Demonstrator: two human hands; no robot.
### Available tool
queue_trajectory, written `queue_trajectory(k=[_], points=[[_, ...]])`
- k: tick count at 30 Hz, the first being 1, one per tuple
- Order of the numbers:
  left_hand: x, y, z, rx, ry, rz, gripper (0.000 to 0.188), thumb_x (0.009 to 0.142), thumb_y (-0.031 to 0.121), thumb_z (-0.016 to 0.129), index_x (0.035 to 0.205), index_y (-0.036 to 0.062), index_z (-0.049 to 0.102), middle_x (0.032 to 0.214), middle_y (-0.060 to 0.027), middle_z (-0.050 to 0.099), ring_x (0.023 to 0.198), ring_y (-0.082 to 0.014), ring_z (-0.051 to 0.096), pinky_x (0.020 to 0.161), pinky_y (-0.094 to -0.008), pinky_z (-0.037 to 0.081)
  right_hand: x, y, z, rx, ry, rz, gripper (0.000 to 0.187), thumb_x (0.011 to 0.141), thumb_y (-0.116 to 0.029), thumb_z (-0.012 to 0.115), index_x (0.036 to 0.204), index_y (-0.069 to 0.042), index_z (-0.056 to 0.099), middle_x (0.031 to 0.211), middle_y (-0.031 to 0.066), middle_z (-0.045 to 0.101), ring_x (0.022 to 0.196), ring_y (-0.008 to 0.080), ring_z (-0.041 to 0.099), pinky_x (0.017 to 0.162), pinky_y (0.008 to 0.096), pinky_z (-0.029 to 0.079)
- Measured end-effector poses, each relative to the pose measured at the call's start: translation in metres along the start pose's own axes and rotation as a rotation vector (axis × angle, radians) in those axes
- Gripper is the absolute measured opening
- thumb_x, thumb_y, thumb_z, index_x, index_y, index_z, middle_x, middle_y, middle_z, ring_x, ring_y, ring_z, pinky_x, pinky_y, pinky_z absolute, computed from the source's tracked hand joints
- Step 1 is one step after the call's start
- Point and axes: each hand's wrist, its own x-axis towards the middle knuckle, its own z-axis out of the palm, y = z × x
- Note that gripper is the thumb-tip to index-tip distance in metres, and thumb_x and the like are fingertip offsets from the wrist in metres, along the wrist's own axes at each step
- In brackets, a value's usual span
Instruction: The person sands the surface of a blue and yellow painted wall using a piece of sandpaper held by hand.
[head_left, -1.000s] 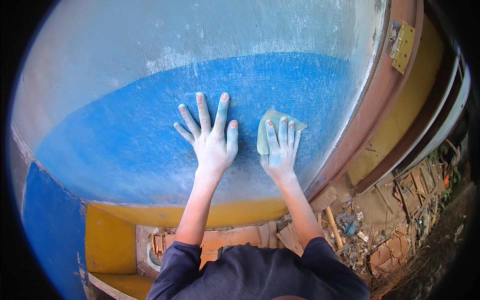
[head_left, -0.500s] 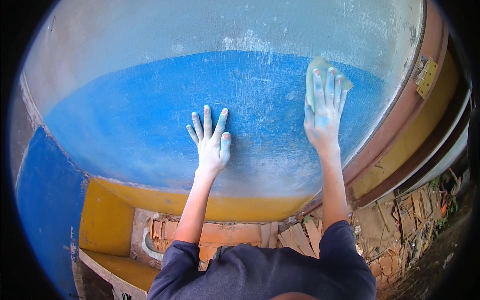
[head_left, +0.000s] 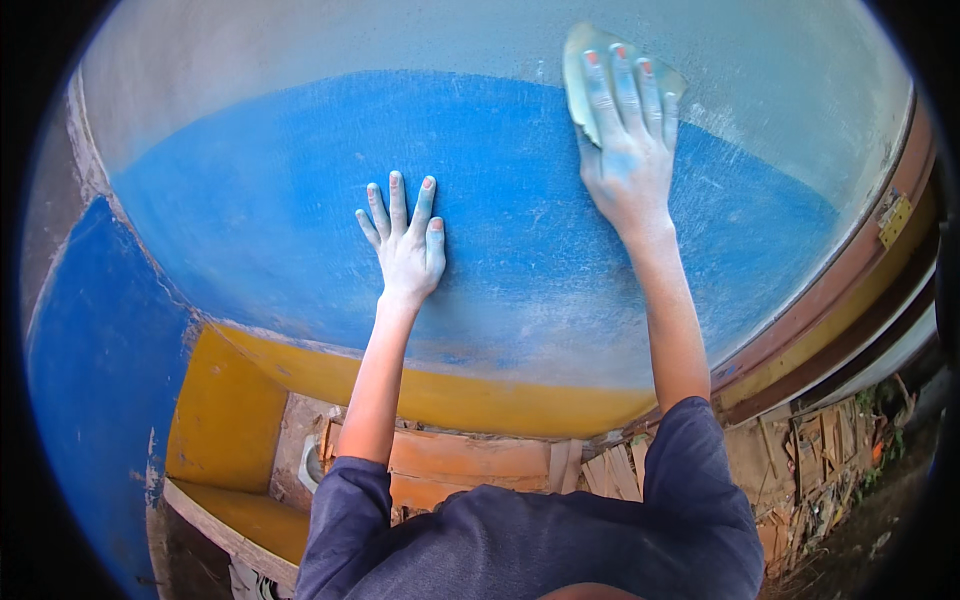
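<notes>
A pale green sanding sheet (head_left: 583, 62) lies flat against the blue painted panel (head_left: 270, 210), at the panel's upper edge where the blue gives way to a scuffed, whitish grey band (head_left: 330, 50). The right hand (head_left: 628, 140) presses on the sheet with fingers stretched out and close together, palm down, holding it against the surface rather than gripping it; the right arm reaches up nearly straight from a dark blue sleeve (head_left: 700, 480). Both hands are dusted with pale blue powder.

The left hand (head_left: 405, 245) rests lower on the panel, near its middle and well apart from the sheet, open with fingers spread, palm flat on the paint and holding nothing. Its forearm runs straight down to the other sleeve.

Below the panel runs a yellow strip (head_left: 440, 395), and a brown frame (head_left: 860, 270) curves along the panel's right side, with a small yellow hinge plate (head_left: 893, 217) on it. Under the panel lie wooden boards and scraps (head_left: 800, 450) on the ground.
</notes>
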Motion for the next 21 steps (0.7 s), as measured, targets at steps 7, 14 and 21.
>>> queue_trajectory(k=[7, 14, 21], points=[[-0.015, -0.022, -0.002, 0.051, -0.132, 0.086, 0.056, 0.103, 0.039, 0.039, 0.156, 0.0217, 0.032, 0.166, -0.0141, 0.001, 0.150, -0.0452, -0.011, 0.114, -0.0634, -0.011, 0.041, -0.052, 0.026, -0.057, -0.015, -0.168, 0.064, 0.092, -0.031, 0.061, 0.152, -0.031, 0.038, 0.157, 0.0005, 0.038, 0.145, 0.0202, 0.034, 0.120, 0.0463, 0.027], [-0.015, -0.029, -0.007, -0.012, -0.226, 0.063, 0.056, 0.103, 0.041, 0.039, 0.157, 0.0252, 0.030, 0.167, -0.0139, 0.000, 0.149, -0.0466, -0.013, 0.113, -0.0649, -0.013, 0.021, -0.114, 0.043, 0.162, -0.345, -0.534, 0.063, 0.096, -0.020, 0.053, 0.156, -0.027, 0.031, 0.160, 0.0033, 0.032, 0.147, 0.0214, 0.031, 0.120, 0.0453, 0.028], [-0.017, -0.035, -0.008, 0.013, -0.222, 0.108, 0.058, 0.103, 0.040, 0.039, 0.158, 0.0250, 0.027, 0.166, -0.0146, -0.002, 0.148, -0.0480, -0.015, 0.112, -0.0664, -0.013, 0.032, -0.101, 0.029, -0.047, -0.224, -0.319, 0.062, 0.096, -0.025, 0.056, 0.154, -0.024, 0.035, 0.158, 0.0053, 0.037, 0.146, 0.0242, 0.034, 0.120, 0.0462, 0.026]])
